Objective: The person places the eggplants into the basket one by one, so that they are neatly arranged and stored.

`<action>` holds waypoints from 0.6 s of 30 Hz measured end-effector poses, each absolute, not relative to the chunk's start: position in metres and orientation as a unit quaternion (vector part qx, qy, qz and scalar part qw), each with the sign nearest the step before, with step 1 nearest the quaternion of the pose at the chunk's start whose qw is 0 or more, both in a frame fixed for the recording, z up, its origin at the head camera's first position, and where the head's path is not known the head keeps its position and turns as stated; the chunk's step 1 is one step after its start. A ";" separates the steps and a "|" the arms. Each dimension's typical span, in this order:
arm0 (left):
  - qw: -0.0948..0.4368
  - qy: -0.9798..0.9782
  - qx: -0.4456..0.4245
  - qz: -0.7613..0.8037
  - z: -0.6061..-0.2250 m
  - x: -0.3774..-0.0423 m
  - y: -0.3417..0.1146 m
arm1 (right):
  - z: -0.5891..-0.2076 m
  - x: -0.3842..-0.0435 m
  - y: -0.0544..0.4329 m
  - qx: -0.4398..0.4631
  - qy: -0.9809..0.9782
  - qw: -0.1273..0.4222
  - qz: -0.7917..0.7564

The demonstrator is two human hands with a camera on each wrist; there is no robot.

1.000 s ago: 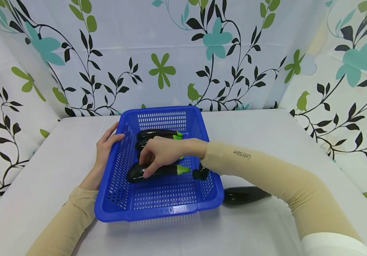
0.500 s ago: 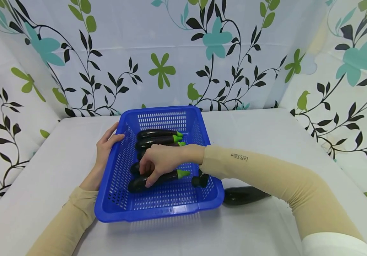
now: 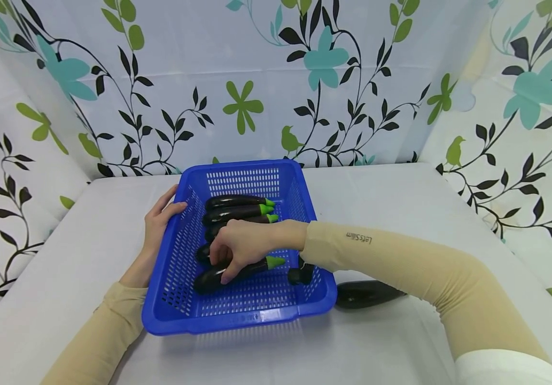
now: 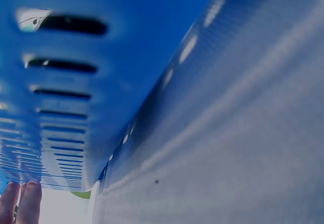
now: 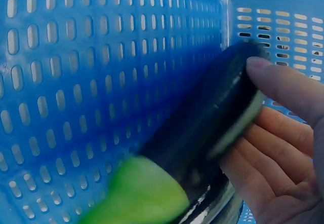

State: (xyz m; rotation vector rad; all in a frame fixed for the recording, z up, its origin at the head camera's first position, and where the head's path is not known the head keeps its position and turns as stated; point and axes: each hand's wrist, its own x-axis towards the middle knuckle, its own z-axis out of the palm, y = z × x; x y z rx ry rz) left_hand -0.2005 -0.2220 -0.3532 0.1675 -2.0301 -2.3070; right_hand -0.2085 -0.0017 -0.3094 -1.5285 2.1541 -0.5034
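A blue plastic basket (image 3: 230, 321) with slotted walls holds several dark eggplants with bright green caps. My right hand (image 3: 244, 243) reaches in and grips the eggplant nearest me (image 3: 251, 268) between thumb and fingers. In the right wrist view this eggplant (image 5: 202, 117) slants past the slotted wall, thumb on one side and fingers on the other. Behind it lie more eggplants (image 3: 234, 214), side by side, one partly hidden by the hand. My left hand (image 3: 157, 222) holds the basket's left side, thumb over the rim; its fingertips (image 4: 31, 196) show beside the slotted wall.
Another eggplant (image 3: 367, 294) lies outside the basket on the white table (image 3: 376, 342), close to its right front corner and partly under my right forearm. A small black device (image 3: 301, 274) sits under my right wrist. Patterned curtains (image 3: 256, 64) stand behind and at both sides.
My right hand has brought the gripped eggplant toward the basket's near side, and another eggplant now shows behind it. The left hand and the basket have stayed in place.
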 end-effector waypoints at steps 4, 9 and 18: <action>0.031 -0.655 0.055 -0.753 -0.353 -0.201 -0.222 | -0.311 -0.209 -0.001 -0.561 0.776 0.224 -0.184; 0.031 -0.655 0.057 -0.753 -0.354 -0.201 -0.222 | -0.310 -0.209 0.000 -0.568 0.773 0.214 -0.182; 0.033 -0.654 0.060 -0.754 -0.354 -0.202 -0.222 | -0.307 -0.209 0.000 -0.552 0.789 0.205 -0.179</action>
